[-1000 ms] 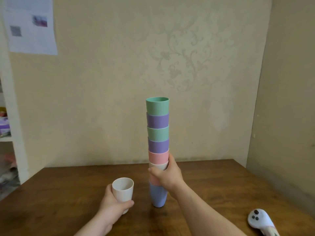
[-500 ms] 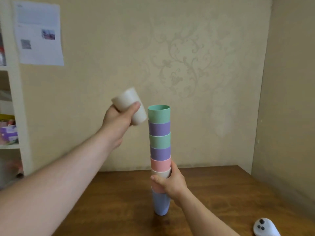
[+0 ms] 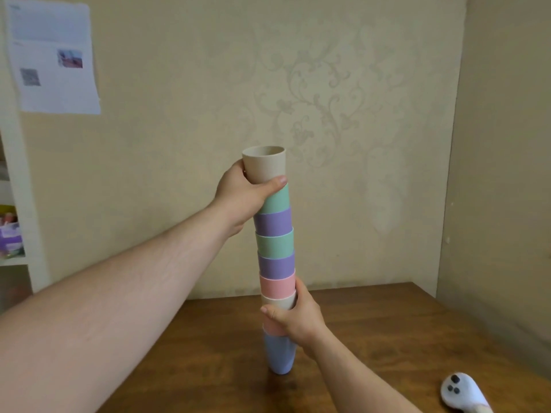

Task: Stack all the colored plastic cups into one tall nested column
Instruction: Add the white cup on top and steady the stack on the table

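A tall column of nested cups [image 3: 275, 257] stands upright on the wooden table [image 3: 372, 332], with a blue cup at its base and pink, beige, purple and green ones above. A beige cup [image 3: 264, 165] sits upright in the top green cup, and my left hand [image 3: 243, 198] is wrapped around it. My right hand [image 3: 296, 318] grips the column low down, around the lower pink and beige cups.
A white handheld controller [image 3: 460, 394] lies at the table's near right corner. Walls close the back and right side. A white shelf unit [image 3: 18, 204] with clutter stands at the left, and a paper sheet [image 3: 53, 55] hangs on the wall.
My left hand lifted the beige cup from the table, carried it up and right, and set it into the top of the column. My right hand kept its hold.
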A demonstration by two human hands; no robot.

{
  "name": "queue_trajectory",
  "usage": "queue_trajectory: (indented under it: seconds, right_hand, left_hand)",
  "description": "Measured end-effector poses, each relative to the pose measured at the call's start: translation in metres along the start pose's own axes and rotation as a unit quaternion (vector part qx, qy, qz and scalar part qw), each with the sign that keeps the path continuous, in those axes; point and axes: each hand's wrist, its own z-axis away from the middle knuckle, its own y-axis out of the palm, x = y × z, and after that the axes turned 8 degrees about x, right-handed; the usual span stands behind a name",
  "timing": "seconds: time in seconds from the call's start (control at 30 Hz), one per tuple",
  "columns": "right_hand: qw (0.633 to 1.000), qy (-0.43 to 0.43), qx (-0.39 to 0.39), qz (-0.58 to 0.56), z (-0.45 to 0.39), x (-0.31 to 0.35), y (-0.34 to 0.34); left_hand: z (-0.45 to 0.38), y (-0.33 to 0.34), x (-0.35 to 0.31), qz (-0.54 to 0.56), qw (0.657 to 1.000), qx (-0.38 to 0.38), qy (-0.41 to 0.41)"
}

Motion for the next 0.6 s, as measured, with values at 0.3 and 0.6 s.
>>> queue_trajectory:
  seconds: [0.3,0.6]
  right_hand:
    - [1.000,0.004,-0.005,-0.013,0.000,0.000,0.001]
    - [1.000,-0.005,-0.009,-0.009,0.001,-0.004,0.004]
  left_hand:
    - [0.005,0.016,0.015,0.073,0.993,0.055,-0.072]
    - [0.003,0.028,0.022,0.031,0.999,0.021,-0.020]
